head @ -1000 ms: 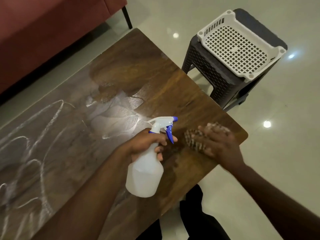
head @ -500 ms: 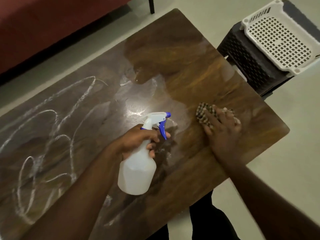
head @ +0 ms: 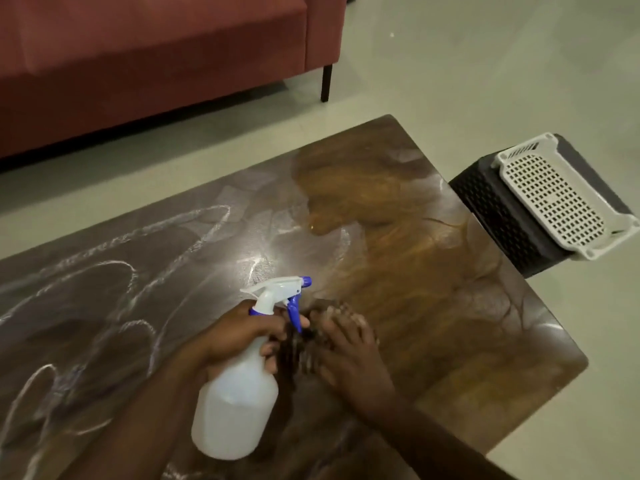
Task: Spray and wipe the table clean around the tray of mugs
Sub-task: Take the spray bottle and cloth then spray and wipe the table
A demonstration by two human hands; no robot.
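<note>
Toward the table's [head: 433, 244] left edge, looping white chalky streaks [head: 104, 271] remain unwiped on the dull, greyed surface. Near the front edge, the left hand [head: 239, 336] grips the neck of a translucent white spray bottle [head: 239, 410], a finger by its blue trigger. Just beside it, the right hand [head: 346, 355] presses flat, fingers spread, on a dark patterned cloth [head: 304, 344], blurred. Half a second ago that cloth lay nearer the right edge; it has since swept leftward until it almost touches the bottle. In my judgement, wiping is advancing toward the streaked zone, with most of the left portion outstanding. The right end shows glossy, warm brown wood grain, apparently cleaned. Beyond the right edge, a white perforated plastic tray [head: 561, 199] sits on a black lattice stool [head: 502, 216]; no mugs are visible.
</note>
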